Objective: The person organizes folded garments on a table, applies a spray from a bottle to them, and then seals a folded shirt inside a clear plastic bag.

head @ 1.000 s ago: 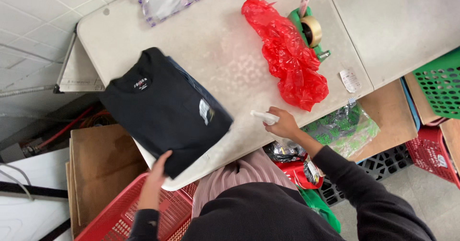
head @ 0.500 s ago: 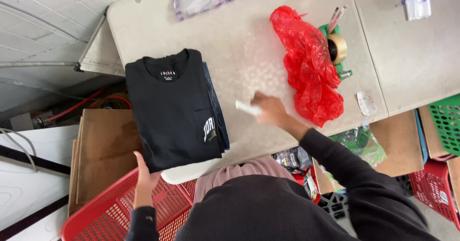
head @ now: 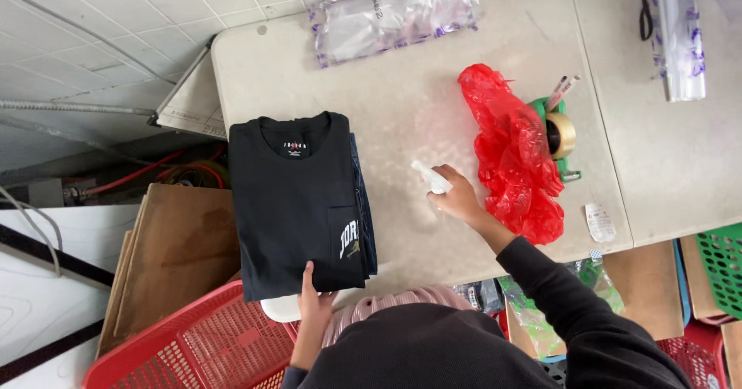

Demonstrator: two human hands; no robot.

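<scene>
A stack of folded black shirts [head: 297,203] lies at the left end of a pale table [head: 402,88], collar away from me. My left hand [head: 313,308] rests with its fingers on the near edge of the stack. Out over the middle of the table, my right hand [head: 456,196] holds a small white paper strip [head: 430,177]. Just right of that hand lies a crumpled red plastic bag [head: 514,153].
A green tape dispenser [head: 560,134] with two pens sits behind the red bag. Clear plastic bags [head: 394,14] lie at the table's far edge, another [head: 680,33] on the right table. A red basket [head: 193,346], brown cardboard [head: 174,250] and a green basket [head: 723,269] stand below.
The shirt stack settled straight on the table. My left hand moved right onto its near edge. My right hand with the white strip shifted slightly right and away; the view shifted too.
</scene>
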